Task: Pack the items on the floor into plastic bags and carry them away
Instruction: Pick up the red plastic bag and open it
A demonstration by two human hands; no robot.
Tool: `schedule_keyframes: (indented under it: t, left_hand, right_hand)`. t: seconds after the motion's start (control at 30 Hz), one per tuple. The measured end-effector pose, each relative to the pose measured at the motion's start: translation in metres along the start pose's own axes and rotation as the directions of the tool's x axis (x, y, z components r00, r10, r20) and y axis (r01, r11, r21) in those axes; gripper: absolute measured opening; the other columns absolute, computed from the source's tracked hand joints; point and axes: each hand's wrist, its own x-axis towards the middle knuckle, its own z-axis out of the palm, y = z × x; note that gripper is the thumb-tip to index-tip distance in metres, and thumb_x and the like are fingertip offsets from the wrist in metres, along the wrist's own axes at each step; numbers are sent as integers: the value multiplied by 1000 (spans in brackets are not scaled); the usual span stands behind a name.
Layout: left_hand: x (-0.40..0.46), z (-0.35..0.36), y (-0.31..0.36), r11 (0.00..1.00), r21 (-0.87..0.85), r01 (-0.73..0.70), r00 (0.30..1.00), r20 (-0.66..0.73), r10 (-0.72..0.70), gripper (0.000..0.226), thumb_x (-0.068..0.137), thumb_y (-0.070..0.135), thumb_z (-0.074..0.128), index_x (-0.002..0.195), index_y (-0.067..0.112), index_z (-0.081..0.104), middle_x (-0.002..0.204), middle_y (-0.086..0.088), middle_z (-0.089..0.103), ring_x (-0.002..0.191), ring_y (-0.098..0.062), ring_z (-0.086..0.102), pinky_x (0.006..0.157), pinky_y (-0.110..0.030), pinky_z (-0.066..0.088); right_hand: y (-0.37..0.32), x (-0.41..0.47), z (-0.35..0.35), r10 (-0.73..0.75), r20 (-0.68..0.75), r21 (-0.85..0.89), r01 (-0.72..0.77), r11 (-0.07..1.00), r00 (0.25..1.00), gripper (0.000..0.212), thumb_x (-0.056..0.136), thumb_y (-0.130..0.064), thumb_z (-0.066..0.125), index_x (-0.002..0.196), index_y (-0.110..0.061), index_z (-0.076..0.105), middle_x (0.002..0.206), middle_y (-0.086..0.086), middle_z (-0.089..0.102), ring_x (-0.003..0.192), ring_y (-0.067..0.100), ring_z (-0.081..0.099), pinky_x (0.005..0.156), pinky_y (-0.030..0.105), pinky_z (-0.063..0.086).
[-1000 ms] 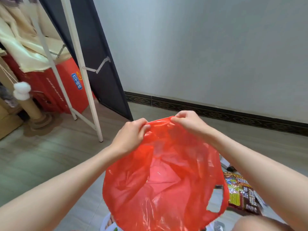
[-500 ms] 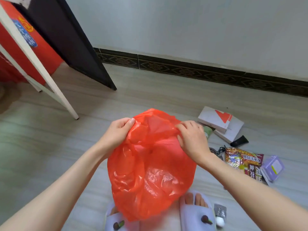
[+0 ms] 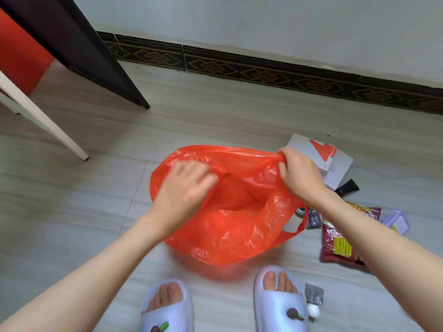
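Red, thin and crinkled, the plastic bag (image 3: 239,212) is held above the floor (image 3: 72,200) by both hands. Its rim is gripped by the left hand (image 3: 184,188), whose fingers are curled into the film at the near-left edge; the hand is blurred, so the exact grip cannot be told. The far-right corner of the rim is pinched by the right hand (image 3: 299,173), fingers clenched over bunched plastic. Between the two hands the mouth is pulled open, its long axis running left to right and the opening facing upward toward the camera. Nothing can be made out inside the bag, only glossy folds. One loop handle (image 3: 300,226) hangs at the lower right.

Under the right forearm a cluster of items is laid on the floor: a flat white box (image 3: 335,161) with a red mark, a black tube (image 3: 347,188), a dark small packet (image 3: 314,220), a maroon and yellow snack packet (image 3: 340,245), and a pale purple translucent case (image 3: 395,221). A small silvery sachet (image 3: 314,295) lies just beside the right slipper (image 3: 280,305); the left slipper (image 3: 167,312) is of the same pale lilac foam. The floor is of grey streaked tile, bounded by a dark patterned skirting (image 3: 263,73).
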Motion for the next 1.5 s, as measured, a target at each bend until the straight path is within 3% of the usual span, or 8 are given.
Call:
schedule_keyframes:
  t: [0.2, 0.33, 0.43, 0.53, 0.77, 0.97, 1.23, 1.5]
  left_hand:
    - [-17, 60, 16, 1000, -10, -29, 738, 675, 28, 44, 90, 31, 28, 127, 24, 51, 130, -10, 54, 115, -26, 54, 88, -37, 46]
    - [-25, 71, 9, 986, 35, 165, 153, 986, -61, 64, 85, 71, 18, 142, 46, 7, 156, 6, -6, 143, -29, 4, 112, -48, 12]
    - [-29, 58, 9, 961, 28, 274, -8, 1000, -27, 70, 78, 78, 25, 141, 50, 8, 155, 9, -8, 142, -32, 5, 113, -47, 12]
    - [-25, 42, 13, 961, -44, 275, 112, 994, 14, 72, 77, 78, 27, 141, 49, 11, 156, 6, 4, 141, -26, 19, 110, -43, 21]
    - [-6, 21, 23, 993, 7, -114, 871, 482, 96, 40, 73, 25, 50, 112, 26, 61, 103, -4, 66, 86, -22, 63, 68, -30, 47]
    - [4, 22, 10, 994, 91, -53, 933, 361, 17, 56, 64, 34, 62, 119, 26, 52, 124, -13, 60, 103, -30, 62, 74, -44, 51]
    - [17, 27, -40, 963, 257, -83, 823, 563, -79, 82, 77, 61, 54, 144, 30, 19, 156, -11, 4, 139, -29, 20, 112, -53, 3]
    - [-2, 31, -25, 984, 179, 3, 876, 473, -89, 82, 55, 64, 69, 126, 27, 53, 140, -14, 45, 121, -33, 51, 96, -50, 41]
  right_hand:
    - [-6, 23, 7, 54, 7, -70, -54, 996, 998, 23, 85, -6, 39, 102, -3, 55, 106, 25, 61, 98, 43, 55, 72, 40, 38]
    - [-9, 44, 1, 144, -137, -108, -159, 981, 980, 23, 86, -3, 38, 102, 0, 54, 109, 25, 58, 101, 43, 53, 69, 37, 32]
    - [-10, 51, -3, 76, -147, -132, -96, 987, 986, 29, 86, -5, 40, 111, -2, 56, 113, 23, 56, 107, 41, 50, 82, 43, 39]
    - [-17, 44, -1, 41, -65, -159, -51, 986, 997, 38, 83, -7, 46, 121, -8, 50, 122, 18, 50, 115, 37, 43, 92, 46, 35]
    - [-57, -20, -2, -355, -454, -154, 321, 934, 817, 32, 72, -10, 59, 104, -11, 58, 105, 13, 58, 92, 26, 41, 74, 36, 30]
    - [-60, -39, 14, -530, -468, -188, 506, 842, 707, 10, 77, -8, 65, 86, -8, 64, 88, 11, 63, 83, 25, 46, 71, 36, 33]
    - [-39, -35, 56, -477, 287, -508, 554, 660, 831, 45, 62, -63, 66, 67, -18, 74, 77, 6, 67, 92, 29, 63, 100, 50, 24]
    - [-26, -31, 49, -463, 229, -547, 507, 666, 856, 54, 44, -56, 79, 80, -17, 72, 88, 9, 68, 90, 29, 63, 100, 53, 28]
